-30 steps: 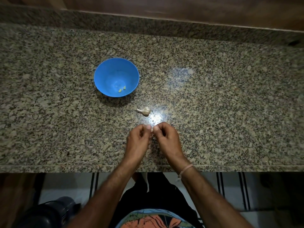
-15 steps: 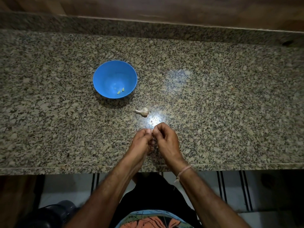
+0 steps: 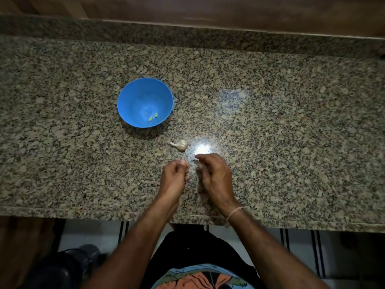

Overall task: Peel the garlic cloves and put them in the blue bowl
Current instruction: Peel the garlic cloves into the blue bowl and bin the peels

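The blue bowl (image 3: pixel 133 97) stands on the granite counter (image 3: pixel 291 122) with two peeled yellowish cloves (image 3: pixel 153 117) at its bottom. A partly stripped garlic head (image 3: pixel 180 145) lies just right of and nearer than the bowl. Close to the front edge, my left hand (image 3: pixel 174 177) has its fingers curled and pinches a small garlic clove at its tips. My right hand (image 3: pixel 215 177) is a finger's width to the right, its thumb and forefinger pinched on what looks like a scrap of skin. Both fingertips are blurred.
A low granite upstand (image 3: pixel 187 32) and a wooden wall close off the back of the counter. A bright light glare (image 3: pixel 201 149) sits beside the garlic head. Below the counter edge are a striped floor and a dark object (image 3: pixel 68 265) at lower left.
My hands, joined at the fingertips on the clove before, have pulled apart, the right one moving right. The bowl and garlic head have not moved.
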A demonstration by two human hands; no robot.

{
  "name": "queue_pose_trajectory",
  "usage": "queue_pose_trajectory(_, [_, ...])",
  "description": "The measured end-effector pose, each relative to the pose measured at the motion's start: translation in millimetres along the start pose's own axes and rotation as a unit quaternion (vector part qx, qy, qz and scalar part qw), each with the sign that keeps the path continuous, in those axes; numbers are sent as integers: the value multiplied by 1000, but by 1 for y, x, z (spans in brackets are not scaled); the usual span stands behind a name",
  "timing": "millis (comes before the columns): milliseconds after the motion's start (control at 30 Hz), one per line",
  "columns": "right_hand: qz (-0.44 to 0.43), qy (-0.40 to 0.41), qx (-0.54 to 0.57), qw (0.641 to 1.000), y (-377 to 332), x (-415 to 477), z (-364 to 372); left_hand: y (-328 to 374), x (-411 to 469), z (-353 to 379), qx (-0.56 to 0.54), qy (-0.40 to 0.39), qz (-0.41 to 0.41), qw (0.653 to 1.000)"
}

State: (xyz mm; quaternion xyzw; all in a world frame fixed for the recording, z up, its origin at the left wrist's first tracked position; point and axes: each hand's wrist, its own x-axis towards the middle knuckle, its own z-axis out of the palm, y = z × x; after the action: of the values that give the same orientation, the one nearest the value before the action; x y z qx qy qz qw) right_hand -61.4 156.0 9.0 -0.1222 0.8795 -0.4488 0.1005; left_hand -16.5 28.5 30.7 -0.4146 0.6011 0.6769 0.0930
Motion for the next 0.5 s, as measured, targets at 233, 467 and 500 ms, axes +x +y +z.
queue_pose_trajectory(233, [102, -88, 245, 960, -13, 8, -6, -6, 2, 2, 167, 50, 85, 981])
queue_pose_trajectory(467, [304, -142, 455, 825, -19, 15, -10, -16, 2, 8, 54, 25, 94, 994])
queue_pose_trajectory(500, [325, -138, 474, 806, -19, 16, -11, -16, 2, 7, 62, 25, 98, 993])
